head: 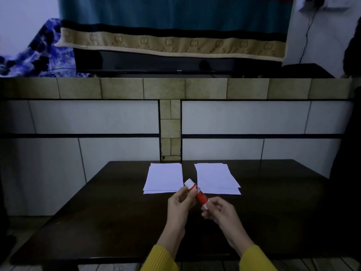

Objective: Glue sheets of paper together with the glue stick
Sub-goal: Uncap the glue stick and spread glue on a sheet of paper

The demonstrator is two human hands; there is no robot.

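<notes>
The room was dim, with a tiled wall of white panels and beige tile strips point(170, 126) behind a dark wooden rectangular surface point(97, 222). Above the tiled ledge hung a teal cloth with a beige patterned border point(172, 43), and a blue-and-white patterned fabric point(37, 53) lay at the far left.

Two stacks of white paper sheets lay flat at the far edge of the surface, side by side and apart from each other: the left stack of white paper point(163, 178) and the right stack of white paper point(216, 178). In each stack the sheets were slightly offset, so that lower edges showed beneath the top sheet.

The red cylindrical glue stick with white cap point(197, 193) was held above the surface, just in front of the gap between the two stacks, tilted with the white cap pointing up and to the left. The left hand point(180, 204) gripped the cap end, its fingers point(192, 192) closed around the tube just below the cap. The right hand point(220, 212) held the lower end, its fingers point(209, 205) pinched on the white base. The cap was seated on the tube. Both wrists emerged from yellow knitted sleeves point(256, 259).

No containers were visible on the surface.
</notes>
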